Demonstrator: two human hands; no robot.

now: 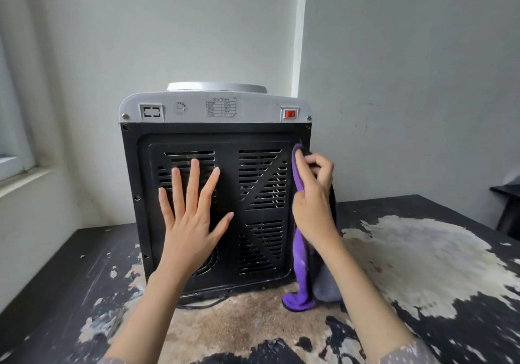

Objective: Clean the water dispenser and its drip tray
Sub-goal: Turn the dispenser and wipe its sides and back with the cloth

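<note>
Pale grey walls point(174, 26) meeting in a corner behind, a window ledge point(19, 178) at far left. Below, a dark worktop point(450, 335) with its coating peeled away in wide pale and brown patches. On the worktop, set near the back corner: water dispenser point(216, 194), upright, its rear turned toward the camera. Black slotted back panel point(225, 209) covering most of that rear face, with a white upper band above it and a round white top ring point(216, 87) above that. On the white band, from left to right: a small rectangular socket frame point(152, 112), a round stamp, a printed data label point(221, 107), and a red rocker switch point(289, 114). Left hand point(194, 223) laid flat on the left half of the back panel, fingers spread wide, holding nothing, palm pressed against the vents. Right hand point(312, 194) at the right edge of the panel, grip closed around a purple cloth point(299, 265) with a grey underside, pressing the upper fold against the panel's edge. Rest of the cloth hanging down along the dispenser's right rear corner, its lower end bunched on the worktop. Dark cord point(202, 304) curling out from under the dispenser's base. Patterned sleeve cuffs just visible at the bottom edge. Drip tray out of sight.
</note>
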